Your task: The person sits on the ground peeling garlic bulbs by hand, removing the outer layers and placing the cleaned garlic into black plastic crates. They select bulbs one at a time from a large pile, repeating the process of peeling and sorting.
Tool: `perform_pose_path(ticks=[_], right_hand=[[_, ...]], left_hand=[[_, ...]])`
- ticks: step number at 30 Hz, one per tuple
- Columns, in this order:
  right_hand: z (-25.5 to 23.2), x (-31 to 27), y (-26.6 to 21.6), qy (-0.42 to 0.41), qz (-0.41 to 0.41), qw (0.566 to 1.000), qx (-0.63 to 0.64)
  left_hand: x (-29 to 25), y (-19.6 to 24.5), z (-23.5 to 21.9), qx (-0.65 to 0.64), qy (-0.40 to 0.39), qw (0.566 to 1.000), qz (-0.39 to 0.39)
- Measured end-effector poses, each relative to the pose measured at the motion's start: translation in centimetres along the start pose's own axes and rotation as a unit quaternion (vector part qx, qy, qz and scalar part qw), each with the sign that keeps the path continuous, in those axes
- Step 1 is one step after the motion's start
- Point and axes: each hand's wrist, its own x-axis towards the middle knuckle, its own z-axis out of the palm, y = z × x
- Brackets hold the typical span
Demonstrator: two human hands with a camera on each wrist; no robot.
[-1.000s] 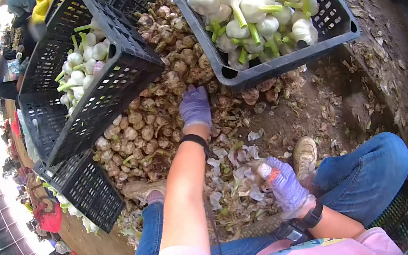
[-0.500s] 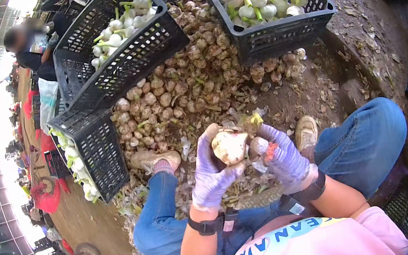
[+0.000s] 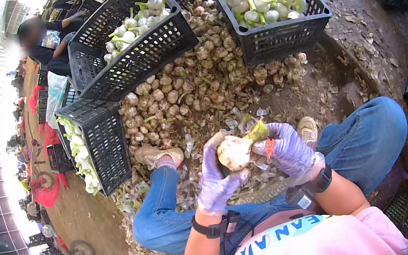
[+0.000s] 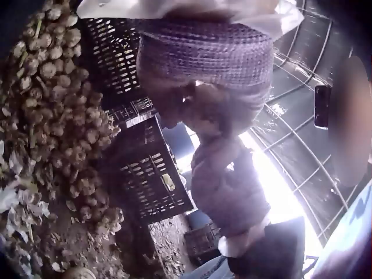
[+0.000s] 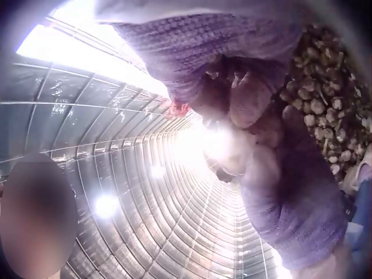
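Observation:
Both hands wear purple-and-white knit gloves and meet over the lap in the head view. A garlic bulb [image 3: 234, 155] with pale, partly soiled skin lies between them, its green-yellow stem [image 3: 257, 132] slanting up to the right. My left hand [image 3: 214, 180] cups the bulb from the left, fingers curled behind it and thumb below. My right hand [image 3: 293, 151] grips the bulb at the stem side, its thumb against the neck. An orange-red strip [image 3: 270, 148] sits by the right thumb. In the right wrist view, the fingers cover most of the bulb [image 5: 235, 154].
Soil-stained garlic bulbs [image 3: 181, 88] are heaped on the ground ahead. Black crates [image 3: 286, 38] with white trimmed garlic stand behind the heap, and another crate [image 3: 104, 144] is at the left. Peeled skins [image 3: 190, 143] litter the ground between the shoes. Another person [image 3: 47, 43] sits far left.
My left hand has come back from the heap with a garlic bulb and met the right hand over the lap. Since half a second ago the bulb has turned, showing its stem at upper right.

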Motion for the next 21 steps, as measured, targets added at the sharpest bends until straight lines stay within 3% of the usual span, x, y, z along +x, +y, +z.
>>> perform_pose_path(ticks=[1, 3, 4, 6, 7, 8, 10, 12, 13, 15, 17, 21], right_hand=[[-0.2, 0.0, 0.0, 0.001, 0.000, 1.000, 0.003], [-0.7, 0.3, -0.1, -0.010, 0.009, 1.000, 0.011], [-1.1, 0.4, 0.0, -0.009, 0.010, 1.000, 0.015], [-2.0, 0.6, 0.3, -0.066, -0.092, 0.992, -0.050], [-2.1, 0.6, 0.6, -0.064, -0.090, 0.993, -0.048], [-2.1, 0.6, 1.0, -0.046, -0.096, 0.994, 0.010], [-2.0, 0.9, 1.1, -0.027, -0.102, 0.992, 0.067], [-1.9, 1.1, 0.7, 0.031, -0.025, 0.999, -0.002], [-1.6, 1.3, 0.9, 0.032, -0.026, 0.999, -0.002], [-1.3, 1.5, 1.5, 0.074, -0.106, 0.991, 0.021], [-1.6, 1.4, 1.1, 0.057, -0.081, 0.995, -0.001], [-1.7, 1.1, -0.1, 0.026, -0.020, 0.998, -0.045]], left_hand=[[0.1, -0.1, 0.1, 0.002, -0.001, 1.000, -0.002], [0.5, -0.8, -0.1, -0.161, -0.002, 0.978, -0.136], [0.9, -1.9, -0.4, -0.180, -0.033, 0.970, -0.159], [0.9, -2.1, -0.1, -0.247, -0.025, 0.947, -0.205], [0.9, -2.0, 0.1, -0.315, -0.017, 0.916, -0.247], [1.2, -2.3, -0.2, -0.280, -0.021, 0.914, -0.292], [1.8, -2.3, 0.1, -0.260, -0.064, 0.928, -0.259], [1.9, -2.4, 0.2, -0.239, -0.109, 0.938, -0.227], [1.7, -2.4, 0.0, -0.194, -0.095, 0.951, -0.221], [1.4, -2.2, 0.2, -0.148, -0.080, 0.961, -0.218], [1.1, -1.2, 0.8, -0.056, -0.023, 0.983, -0.172], [0.8, -2.4, -0.2, -0.056, -0.021, 0.983, -0.175]])
